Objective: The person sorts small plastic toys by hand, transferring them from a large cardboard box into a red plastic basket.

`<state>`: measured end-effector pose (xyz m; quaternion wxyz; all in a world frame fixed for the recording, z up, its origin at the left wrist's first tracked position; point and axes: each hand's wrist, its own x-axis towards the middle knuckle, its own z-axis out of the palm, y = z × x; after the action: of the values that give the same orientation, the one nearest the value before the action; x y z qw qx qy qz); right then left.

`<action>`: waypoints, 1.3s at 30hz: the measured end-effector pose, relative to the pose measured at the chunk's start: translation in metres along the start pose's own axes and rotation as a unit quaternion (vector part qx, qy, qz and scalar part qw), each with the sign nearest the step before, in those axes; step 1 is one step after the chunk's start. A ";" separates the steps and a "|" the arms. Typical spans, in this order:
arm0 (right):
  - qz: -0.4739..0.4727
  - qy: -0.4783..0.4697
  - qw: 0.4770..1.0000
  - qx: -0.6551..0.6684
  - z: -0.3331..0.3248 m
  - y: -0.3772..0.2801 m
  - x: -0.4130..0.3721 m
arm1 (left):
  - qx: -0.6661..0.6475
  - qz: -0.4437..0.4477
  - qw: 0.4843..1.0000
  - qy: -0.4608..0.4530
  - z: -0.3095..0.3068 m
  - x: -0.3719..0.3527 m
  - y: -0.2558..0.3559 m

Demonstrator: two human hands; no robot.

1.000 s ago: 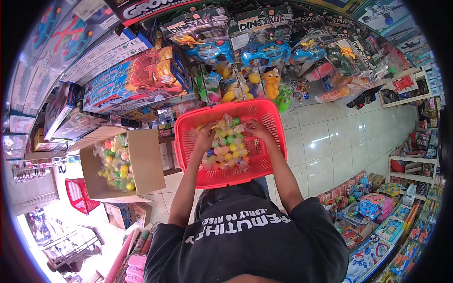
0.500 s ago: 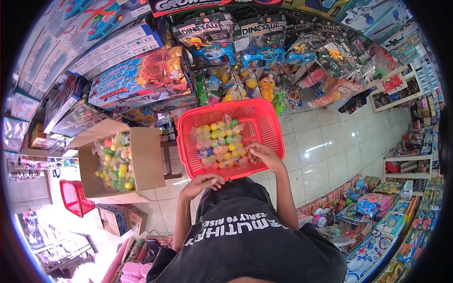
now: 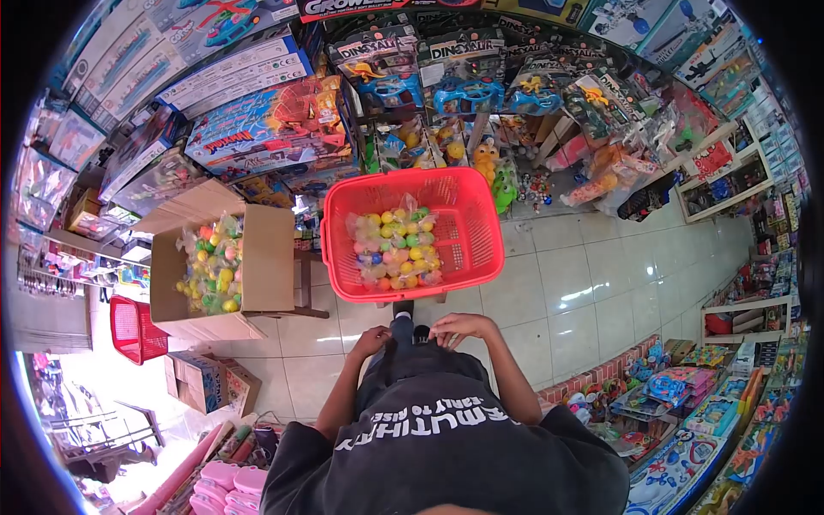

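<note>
A red plastic basket (image 3: pixel 468 276) stands in front of me, with clear bags of colourful balls (image 3: pixel 396 247) in its left and middle part. My left hand (image 3: pixel 371 342) is near my waist, below the basket's front rim, its fingers loosely bent and holding nothing visible. To its right, my right hand (image 3: pixel 459 328) hovers with fingers apart and nothing in them. Neither hand touches the basket. Left of the basket, a cardboard box (image 3: pixel 268 257) holds more bagged balls (image 3: pixel 215 264).
Boxed toys (image 3: pixel 266 124) and hanging dinosaur toy packs (image 3: pixel 463 73) line the shelf ahead. A smaller red basket (image 3: pixel 137 330) sits at the left. Packaged toys (image 3: pixel 674 386) lie on the right, beyond the tiled floor (image 3: pixel 549 283). Pink sandals (image 3: pixel 227 485) are at lower left.
Both hands have drawn back from the basket toward my body; the right one has left the basket's inside. My view has shifted, showing my feet below the basket.
</note>
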<state>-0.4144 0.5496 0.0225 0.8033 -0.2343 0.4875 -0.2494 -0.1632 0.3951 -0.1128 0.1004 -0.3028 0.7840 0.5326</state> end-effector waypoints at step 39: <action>0.043 0.256 0.962 -0.082 0.134 0.066 0.265 | -0.238 -0.238 0.934 0.115 -0.100 -0.184 -0.231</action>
<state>-0.1761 0.4511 -0.1395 0.6396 -0.2066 0.7053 -0.2253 0.1342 0.3157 -0.1620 0.0586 -0.5550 0.5452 0.6255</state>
